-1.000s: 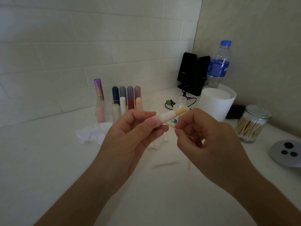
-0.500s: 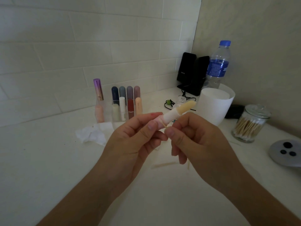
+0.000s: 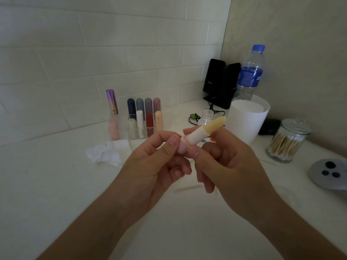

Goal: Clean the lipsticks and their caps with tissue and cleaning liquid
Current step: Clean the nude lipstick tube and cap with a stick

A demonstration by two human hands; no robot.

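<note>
Fingers (image 3: 169, 147) of the left hand (image 3: 150, 166) pinch the pink base of the white-barrelled lipstick tube (image 3: 197, 136). Those of the right hand (image 3: 231, 166) curl round its barrel just ahead, thumb at the collar. Both hands hold it above the white bench (image 3: 56, 184). Its long axis rises away and rightward, with the pale yellow stick (image 3: 216, 123) wound out beyond the right hand.

Neither hand appears to carry tissue. The crumpled white tissue (image 3: 105, 154) lies on the bench left of the lipstick, nearer the left hand. Behind the lipstick a small clear bottle (image 3: 206, 117), likely the cleaning liquid, is half hidden. The lipstick's cap I cannot find.
</note>
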